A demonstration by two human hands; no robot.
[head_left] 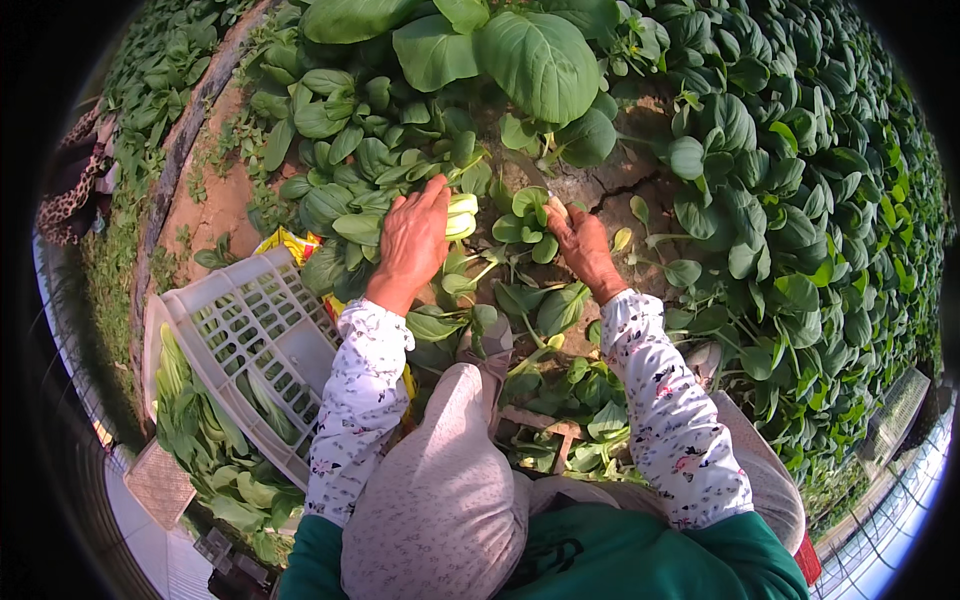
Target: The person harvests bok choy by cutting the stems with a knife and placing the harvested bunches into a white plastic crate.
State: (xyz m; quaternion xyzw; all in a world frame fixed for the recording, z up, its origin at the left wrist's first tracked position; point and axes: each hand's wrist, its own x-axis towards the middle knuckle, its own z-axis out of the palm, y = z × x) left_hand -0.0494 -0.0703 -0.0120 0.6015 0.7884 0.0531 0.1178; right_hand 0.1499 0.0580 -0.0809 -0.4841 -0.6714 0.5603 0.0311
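Left hand [413, 237] closed around a pale-stemmed bok choy [461, 215], well up-right of the white crate [262, 345]; right hand [580, 243] clenched on a smaller plant [528, 215] just beyond; hazard: cracked, dry soil [612, 185] may snap stems; trailing leaves risk tearing.
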